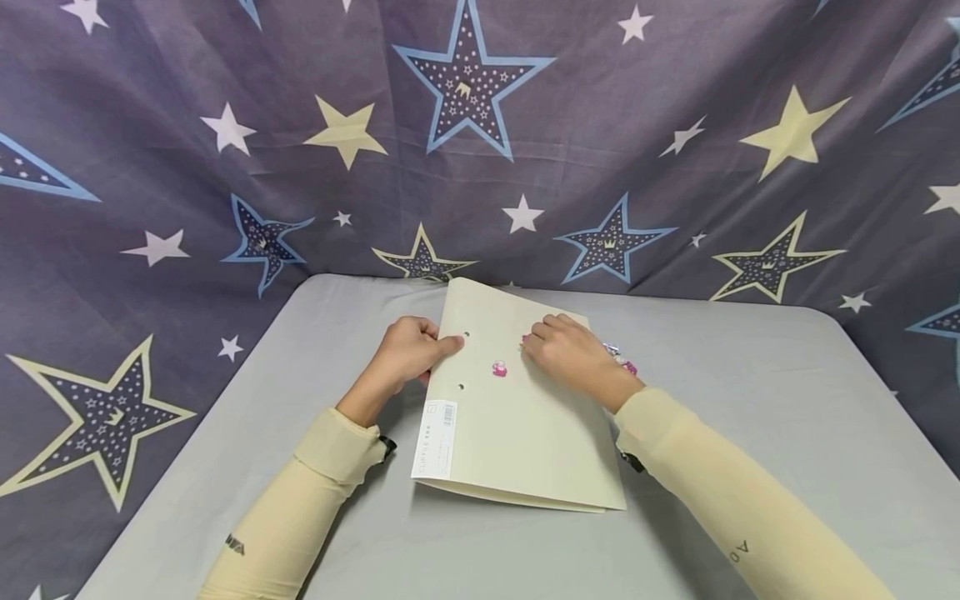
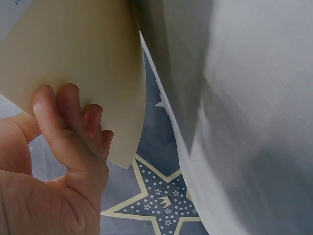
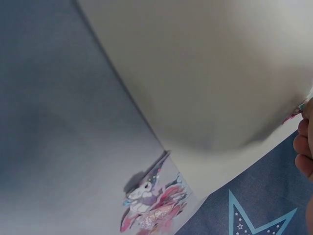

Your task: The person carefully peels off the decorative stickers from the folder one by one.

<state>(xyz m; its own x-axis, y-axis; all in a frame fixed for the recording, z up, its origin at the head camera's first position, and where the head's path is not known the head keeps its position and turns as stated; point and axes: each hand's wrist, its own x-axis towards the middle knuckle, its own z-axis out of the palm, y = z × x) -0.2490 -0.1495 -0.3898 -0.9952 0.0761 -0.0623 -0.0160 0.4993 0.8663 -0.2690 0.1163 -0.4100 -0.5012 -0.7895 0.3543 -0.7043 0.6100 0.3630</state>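
A cream paper folder [image 1: 525, 450] lies on the grey-covered surface, its lower edge gaping slightly. My left hand [image 1: 405, 352] pinches its left edge, thumb on the front cover; in the left wrist view, the fingers [image 2: 66, 122] lie against the cream sheet. A small pink sticker [image 1: 499, 368] sits on the cover. To its upper right, my right hand [image 1: 576, 354] pinches another pink sticker [image 1: 526, 339] at the cover. The right wrist view shows only part of this hand, with a colourful sticker [image 3: 293, 114] at its fingertips.
Several loose pink and purple stickers [image 3: 155, 205] lie beside the folder's right edge, partly behind my right forearm in the head view. A white barcode label [image 1: 437, 439] is on the folder's lower left. A star-patterned curtain [image 1: 480, 192] hangs behind the grey surface [image 1: 750, 400].
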